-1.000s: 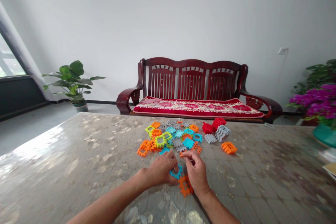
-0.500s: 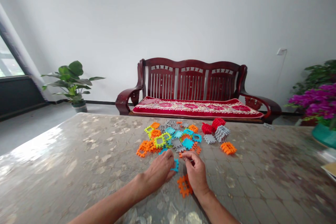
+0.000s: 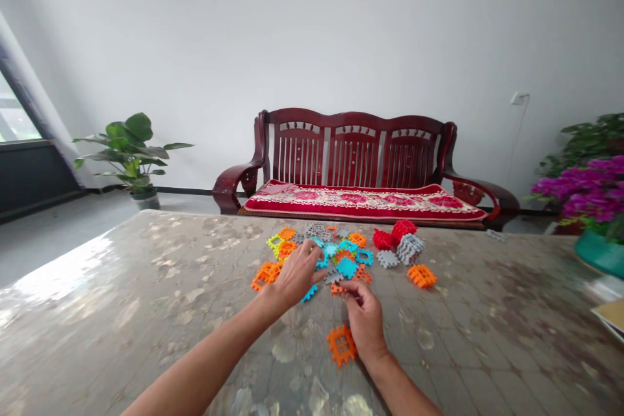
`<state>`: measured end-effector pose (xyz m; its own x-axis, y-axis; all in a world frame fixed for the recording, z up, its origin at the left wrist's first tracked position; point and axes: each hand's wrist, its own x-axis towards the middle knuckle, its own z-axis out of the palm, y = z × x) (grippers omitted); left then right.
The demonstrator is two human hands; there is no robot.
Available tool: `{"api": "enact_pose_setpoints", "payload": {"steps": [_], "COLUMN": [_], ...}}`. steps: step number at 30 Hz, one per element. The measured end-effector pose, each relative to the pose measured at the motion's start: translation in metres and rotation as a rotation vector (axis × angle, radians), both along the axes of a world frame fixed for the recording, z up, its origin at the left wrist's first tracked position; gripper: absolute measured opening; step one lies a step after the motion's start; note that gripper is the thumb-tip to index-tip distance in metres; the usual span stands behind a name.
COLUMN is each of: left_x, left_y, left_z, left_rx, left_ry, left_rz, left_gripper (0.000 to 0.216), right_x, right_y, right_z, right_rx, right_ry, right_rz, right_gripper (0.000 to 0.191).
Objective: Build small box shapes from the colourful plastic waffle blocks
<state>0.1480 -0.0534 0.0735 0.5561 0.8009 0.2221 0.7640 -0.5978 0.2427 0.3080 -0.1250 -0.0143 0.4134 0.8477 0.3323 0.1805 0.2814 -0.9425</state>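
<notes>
The left hand (image 3: 298, 272) reaches over the heap of plastic pieces (image 3: 347, 267) on the table (image 3: 121, 312), hiding part of it, with a blue piece (image 3: 322, 262) at its fingers, though whether it grips or has let go of that piece I cannot tell. The right hand (image 3: 366, 320) is half curled, its fingertips against a small orange piece (image 3: 336, 289), the grip hidden, and an orange square (image 3: 333, 341) lies beside its wrist. The right edge cuts off the papers (image 3: 612, 312) and purple flowers (image 3: 597, 185).
</notes>
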Motion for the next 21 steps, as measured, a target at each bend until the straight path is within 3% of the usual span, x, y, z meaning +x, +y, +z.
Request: {"api": "enact_pose_setpoints", "payload": {"steps": [6, 10, 14, 21], "left_x": [0.012, 0.023, 0.029, 0.019], "left_y": [-0.060, -0.084, -0.086, -0.062], "left_z": [-0.034, -0.050, -0.052, -0.032], "left_rx": [-0.229, -0.207, -0.196, -0.123], "left_ry": [0.114, 0.138, 0.173, 0.201], "left_rz": [-0.165, -0.193, -0.189, -0.129], "left_gripper": [0.054, 0.055, 0.039, 0.046], "right_x": [0.002, 0.002, 0.002, 0.002], "right_y": [0.002, 0.002, 0.002, 0.003], "right_z": [0.000, 0.000, 0.000, 0.000], "right_rx": [-0.034, -0.036, -0.030, -0.027], "right_ry": [-0.003, -0.008, 0.007, 0.037], "right_rz": [-0.029, -0.044, -0.041, -0.010], "right_gripper": [0.018, 0.017, 0.017, 0.017]}}
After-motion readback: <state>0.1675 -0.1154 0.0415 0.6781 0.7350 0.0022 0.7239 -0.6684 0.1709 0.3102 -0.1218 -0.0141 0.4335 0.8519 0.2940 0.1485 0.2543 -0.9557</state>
